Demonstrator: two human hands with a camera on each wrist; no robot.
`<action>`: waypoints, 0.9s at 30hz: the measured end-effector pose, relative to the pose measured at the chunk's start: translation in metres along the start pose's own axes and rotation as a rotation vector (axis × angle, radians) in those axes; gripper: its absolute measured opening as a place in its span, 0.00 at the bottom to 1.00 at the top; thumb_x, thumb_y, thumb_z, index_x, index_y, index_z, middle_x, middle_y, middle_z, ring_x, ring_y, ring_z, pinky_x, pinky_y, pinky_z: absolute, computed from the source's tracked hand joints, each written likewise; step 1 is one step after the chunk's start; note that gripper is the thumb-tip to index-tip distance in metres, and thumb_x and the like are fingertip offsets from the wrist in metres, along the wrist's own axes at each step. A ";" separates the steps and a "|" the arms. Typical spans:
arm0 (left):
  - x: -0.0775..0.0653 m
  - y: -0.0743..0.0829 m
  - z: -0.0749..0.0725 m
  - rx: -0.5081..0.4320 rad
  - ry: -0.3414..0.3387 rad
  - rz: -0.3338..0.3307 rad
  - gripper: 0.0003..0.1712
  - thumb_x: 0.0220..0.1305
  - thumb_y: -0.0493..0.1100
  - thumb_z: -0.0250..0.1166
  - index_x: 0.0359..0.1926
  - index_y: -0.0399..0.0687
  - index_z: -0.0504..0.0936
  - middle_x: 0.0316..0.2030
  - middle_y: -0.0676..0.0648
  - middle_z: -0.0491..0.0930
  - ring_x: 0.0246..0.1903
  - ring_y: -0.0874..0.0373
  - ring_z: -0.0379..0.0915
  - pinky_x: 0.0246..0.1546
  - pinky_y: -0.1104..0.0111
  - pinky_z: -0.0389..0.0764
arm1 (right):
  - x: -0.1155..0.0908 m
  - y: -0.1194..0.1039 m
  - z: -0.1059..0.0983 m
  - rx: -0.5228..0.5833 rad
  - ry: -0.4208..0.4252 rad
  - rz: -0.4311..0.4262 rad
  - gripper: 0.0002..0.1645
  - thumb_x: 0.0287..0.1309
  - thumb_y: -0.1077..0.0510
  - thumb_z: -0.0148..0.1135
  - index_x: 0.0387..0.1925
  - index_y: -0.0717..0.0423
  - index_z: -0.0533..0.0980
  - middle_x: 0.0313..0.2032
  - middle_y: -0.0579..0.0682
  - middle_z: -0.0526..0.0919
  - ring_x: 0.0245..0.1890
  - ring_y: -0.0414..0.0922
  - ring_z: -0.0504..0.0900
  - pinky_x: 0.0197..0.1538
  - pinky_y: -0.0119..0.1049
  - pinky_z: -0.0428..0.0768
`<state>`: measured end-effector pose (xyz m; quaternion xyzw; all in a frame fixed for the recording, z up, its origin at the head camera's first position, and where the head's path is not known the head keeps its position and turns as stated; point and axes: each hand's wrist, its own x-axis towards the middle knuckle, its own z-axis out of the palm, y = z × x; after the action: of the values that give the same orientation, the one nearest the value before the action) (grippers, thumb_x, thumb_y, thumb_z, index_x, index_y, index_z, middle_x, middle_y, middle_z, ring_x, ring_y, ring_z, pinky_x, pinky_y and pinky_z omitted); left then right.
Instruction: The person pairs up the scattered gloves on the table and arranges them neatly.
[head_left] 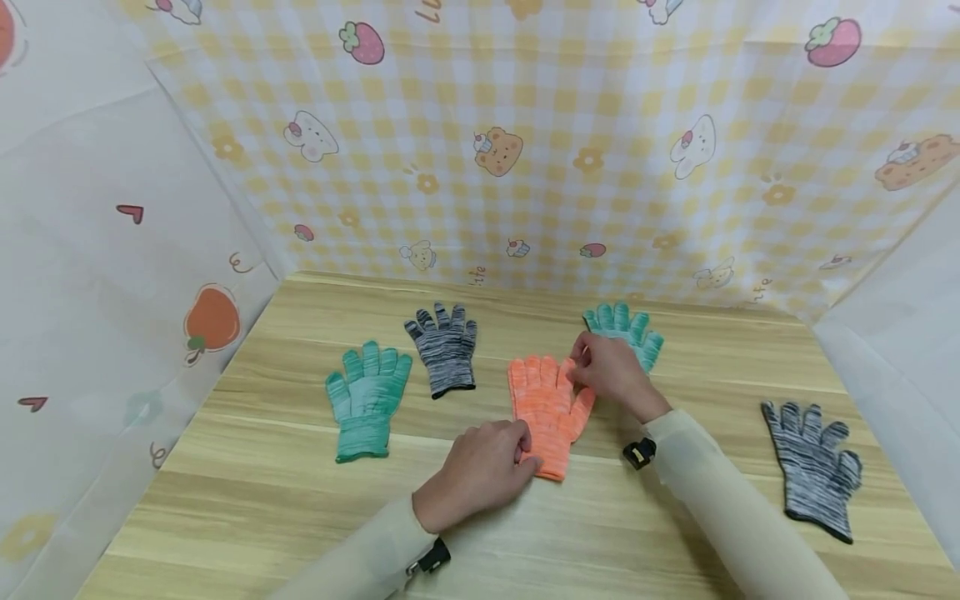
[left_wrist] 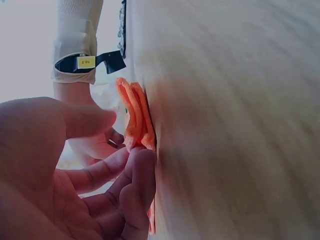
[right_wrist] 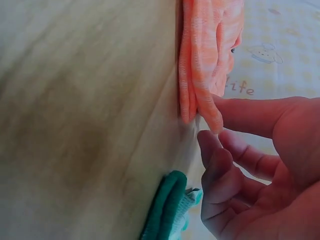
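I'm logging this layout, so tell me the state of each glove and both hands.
Orange knitted gloves: flat, apparently stacked.
Left green knitted glove: flat, fingers spread.
Back-left grey-black striped knitted glove: flat, fingers spread.
Back-right green knitted glove: fingers spread, partly hidden.
Far-right grey-black striped knitted glove: flat, fingers apart.
Left hand: fingers curled, touching the orange gloves.
Right hand: thumb touching the orange gloves.

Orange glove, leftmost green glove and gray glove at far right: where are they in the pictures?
Orange glove (head_left: 543,407): head view, middle of its body.
Leftmost green glove (head_left: 369,396): head view, body below the fingers.
Gray glove at far right (head_left: 814,468): head view, middle of its body.
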<state>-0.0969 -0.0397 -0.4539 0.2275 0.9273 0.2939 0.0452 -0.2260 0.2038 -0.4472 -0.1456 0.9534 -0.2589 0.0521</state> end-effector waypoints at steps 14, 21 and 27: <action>0.004 -0.004 0.001 0.108 -0.018 0.007 0.13 0.68 0.43 0.76 0.30 0.56 0.79 0.23 0.59 0.70 0.21 0.65 0.66 0.19 0.69 0.69 | 0.020 -0.020 -0.010 -0.034 -0.076 -0.035 0.04 0.70 0.60 0.71 0.36 0.55 0.87 0.34 0.48 0.88 0.35 0.48 0.84 0.45 0.50 0.85; 0.005 -0.002 0.000 0.124 -0.024 -0.003 0.12 0.67 0.44 0.76 0.30 0.55 0.81 0.24 0.59 0.72 0.22 0.64 0.68 0.19 0.68 0.70 | 0.032 -0.019 0.000 -0.006 -0.096 -0.060 0.04 0.68 0.59 0.75 0.37 0.56 0.90 0.35 0.48 0.90 0.35 0.47 0.84 0.43 0.47 0.84; 0.006 -0.002 0.000 0.141 -0.026 -0.007 0.12 0.67 0.44 0.77 0.29 0.55 0.81 0.25 0.58 0.74 0.23 0.63 0.70 0.20 0.67 0.72 | 0.037 -0.017 0.000 -0.014 -0.070 -0.083 0.09 0.67 0.63 0.66 0.31 0.54 0.89 0.30 0.46 0.88 0.28 0.45 0.80 0.39 0.43 0.80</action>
<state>-0.1030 -0.0382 -0.4546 0.2304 0.9458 0.2247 0.0421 -0.2565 0.1781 -0.4397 -0.1945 0.9460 -0.2488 0.0738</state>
